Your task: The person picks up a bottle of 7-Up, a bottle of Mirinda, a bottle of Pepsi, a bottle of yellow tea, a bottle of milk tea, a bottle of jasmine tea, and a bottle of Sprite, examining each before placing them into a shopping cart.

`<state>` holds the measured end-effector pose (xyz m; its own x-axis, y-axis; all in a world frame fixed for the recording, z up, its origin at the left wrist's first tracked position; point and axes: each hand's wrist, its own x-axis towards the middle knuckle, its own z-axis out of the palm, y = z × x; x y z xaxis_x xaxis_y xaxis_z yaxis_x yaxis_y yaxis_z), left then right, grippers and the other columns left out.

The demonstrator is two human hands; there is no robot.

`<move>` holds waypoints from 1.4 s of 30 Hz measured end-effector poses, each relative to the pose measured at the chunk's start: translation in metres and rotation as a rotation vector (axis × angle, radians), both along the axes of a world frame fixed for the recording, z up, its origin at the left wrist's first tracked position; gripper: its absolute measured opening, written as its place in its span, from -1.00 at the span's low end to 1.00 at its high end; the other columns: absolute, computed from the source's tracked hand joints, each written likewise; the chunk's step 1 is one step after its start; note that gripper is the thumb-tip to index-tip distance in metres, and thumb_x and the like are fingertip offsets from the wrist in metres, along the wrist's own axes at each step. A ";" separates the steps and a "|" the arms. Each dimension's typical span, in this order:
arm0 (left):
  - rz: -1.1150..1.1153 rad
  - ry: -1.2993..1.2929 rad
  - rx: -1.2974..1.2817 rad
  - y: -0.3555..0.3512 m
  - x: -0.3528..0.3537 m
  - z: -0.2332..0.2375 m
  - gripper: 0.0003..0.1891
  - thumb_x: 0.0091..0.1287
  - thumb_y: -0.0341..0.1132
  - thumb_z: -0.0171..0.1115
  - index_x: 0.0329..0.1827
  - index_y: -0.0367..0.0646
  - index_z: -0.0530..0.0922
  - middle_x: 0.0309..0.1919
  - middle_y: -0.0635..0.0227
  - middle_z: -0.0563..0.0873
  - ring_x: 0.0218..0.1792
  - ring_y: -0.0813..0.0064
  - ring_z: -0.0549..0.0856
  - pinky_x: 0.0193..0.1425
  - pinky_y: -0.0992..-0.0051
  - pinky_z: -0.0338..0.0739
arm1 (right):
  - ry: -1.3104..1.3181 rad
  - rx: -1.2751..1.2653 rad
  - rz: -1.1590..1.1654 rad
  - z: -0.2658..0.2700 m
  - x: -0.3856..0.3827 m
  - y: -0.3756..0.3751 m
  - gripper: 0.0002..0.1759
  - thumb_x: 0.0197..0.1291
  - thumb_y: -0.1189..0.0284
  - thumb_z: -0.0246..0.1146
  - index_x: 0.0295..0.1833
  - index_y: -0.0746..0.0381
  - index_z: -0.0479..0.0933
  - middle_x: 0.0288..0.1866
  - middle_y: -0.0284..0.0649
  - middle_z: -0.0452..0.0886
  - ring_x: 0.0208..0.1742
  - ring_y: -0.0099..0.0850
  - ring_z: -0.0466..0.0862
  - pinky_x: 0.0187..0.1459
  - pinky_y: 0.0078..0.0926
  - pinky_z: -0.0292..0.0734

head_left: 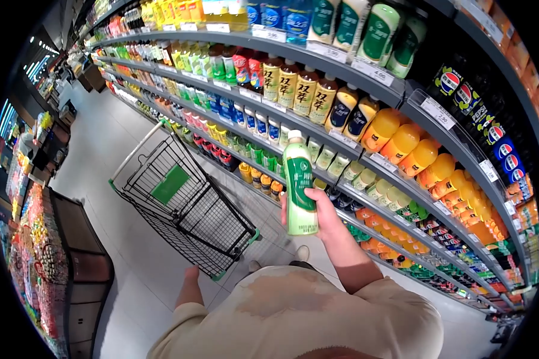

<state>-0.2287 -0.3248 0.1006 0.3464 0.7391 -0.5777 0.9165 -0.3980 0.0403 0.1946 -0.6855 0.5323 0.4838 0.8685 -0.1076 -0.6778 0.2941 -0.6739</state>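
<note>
A green bottle (300, 185) with a white cap and a dark green label stands upright in my right hand (321, 206), in front of the drink shelves. The fingers wrap round its lower half, with the thumb across the label. Low in front of my body, my left hand (191, 273) shows only as a small part beside the shopping cart (170, 183); its fingers cannot be made out. The cart is black wire with a green panel and a light handle, and no goods show in it.
Long shelves (365, 78) of bottled drinks curve along the right, with price tags on their edges. At the left stands a display counter (90, 269) heaped with colourful packets. Grey tiled floor (96, 137) runs between them. Farther back are more counters.
</note>
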 end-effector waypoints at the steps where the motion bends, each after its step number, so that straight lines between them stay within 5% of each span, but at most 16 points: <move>1: -0.384 0.110 -0.090 0.006 -0.004 -0.005 -0.64 0.38 -0.19 0.12 -0.01 -0.34 0.62 -0.08 0.04 0.76 -0.06 0.11 0.76 0.09 0.08 0.62 | -0.025 0.010 -0.004 0.002 -0.004 0.007 -0.40 0.29 0.03 0.13 0.07 0.41 0.50 -0.09 -0.04 0.65 -0.24 -0.16 0.72 -0.18 -0.22 0.66; 2: -0.390 0.104 -0.104 0.002 -0.005 -0.014 -0.64 0.38 -0.19 0.12 -0.01 -0.34 0.62 -0.08 0.04 0.76 -0.06 0.11 0.76 0.09 0.08 0.62 | -0.050 0.022 -0.008 0.004 -0.009 0.013 -0.38 0.28 0.02 0.15 0.09 0.42 0.49 -0.05 -0.03 0.64 -0.21 -0.16 0.72 -0.16 -0.20 0.66; 4: 0.720 -0.296 -0.570 -0.023 0.009 0.016 -0.68 0.43 -0.22 0.09 -0.10 -0.34 0.66 -0.22 0.14 0.80 -0.26 0.25 0.81 -0.19 0.13 0.70 | 0.047 0.047 -0.023 -0.003 -0.023 0.025 -0.40 0.31 0.03 0.16 0.13 0.40 0.47 -0.02 -0.02 0.62 -0.17 -0.13 0.72 -0.12 -0.13 0.66; 7: 0.384 -0.213 -0.515 -0.028 -0.003 -0.021 -0.64 0.48 -0.17 0.07 -0.21 -0.33 0.67 -0.38 0.20 0.80 -0.48 0.32 0.80 -0.45 0.24 0.68 | 0.118 0.055 -0.088 0.009 -0.056 0.042 -0.45 0.39 0.07 0.16 0.20 0.33 0.42 0.03 0.01 0.61 -0.09 -0.06 0.71 -0.04 0.05 0.66; 9: 0.394 -0.257 -0.488 -0.035 -0.008 -0.039 -0.61 0.49 -0.15 0.06 -0.25 -0.34 0.68 -0.45 0.20 0.79 -0.53 0.32 0.78 -0.51 0.29 0.65 | 0.142 0.055 -0.122 0.009 -0.071 0.050 -0.54 0.49 0.15 0.12 0.31 0.19 0.30 0.03 0.06 0.59 -0.08 0.01 0.71 -0.09 0.19 0.67; 14: 0.188 -0.243 -0.478 -0.029 -0.010 -0.042 -0.49 0.54 -0.06 0.04 -0.32 -0.36 0.70 -0.54 0.21 0.78 -0.56 0.35 0.78 -0.49 0.37 0.65 | -0.181 -0.096 -0.227 0.002 -0.092 0.067 -0.53 0.48 0.22 0.12 0.35 0.11 0.17 -0.02 0.06 0.59 -0.18 -0.04 0.73 -0.27 -0.07 0.74; 21: 0.238 -0.313 -0.587 -0.025 -0.002 -0.028 -0.45 0.53 0.02 0.05 -0.36 -0.33 0.72 -0.53 0.21 0.78 -0.53 0.34 0.78 -0.38 0.32 0.66 | -0.217 -0.155 -0.327 0.004 -0.099 0.081 -0.51 0.48 0.21 0.12 0.37 0.10 0.16 -0.08 0.04 0.59 -0.22 -0.07 0.74 -0.30 -0.08 0.74; 24: 0.080 -0.322 -0.504 -0.020 -0.006 -0.072 -0.45 0.53 0.00 0.07 -0.40 -0.33 0.71 -0.53 0.19 0.78 -0.50 0.33 0.78 -0.37 0.31 0.64 | -0.184 -0.158 -0.338 0.004 -0.101 0.084 -0.46 0.43 0.21 0.16 0.38 0.10 0.14 -0.10 0.06 0.58 -0.26 -0.05 0.74 -0.36 -0.09 0.74; 29: 0.164 -0.344 -0.585 -0.029 0.024 -0.029 -0.44 0.54 0.00 0.06 -0.41 -0.35 0.70 -0.54 0.17 0.77 -0.54 0.31 0.74 -0.37 0.28 0.60 | -0.250 -0.124 -0.288 0.000 -0.108 0.093 -0.40 0.33 0.25 0.24 0.36 0.16 0.17 -0.12 0.02 0.58 -0.29 -0.13 0.73 -0.35 -0.18 0.73; 42: 0.152 -0.343 -0.589 -0.040 0.057 -0.033 -0.46 0.55 0.01 0.05 -0.31 -0.34 0.72 -0.48 0.24 0.81 -0.57 0.38 0.71 -0.44 0.31 0.60 | -0.239 -0.047 -0.218 0.002 -0.116 0.099 -0.34 0.23 0.26 0.33 0.32 0.21 0.19 -0.11 0.01 0.58 -0.25 -0.16 0.72 -0.28 -0.23 0.73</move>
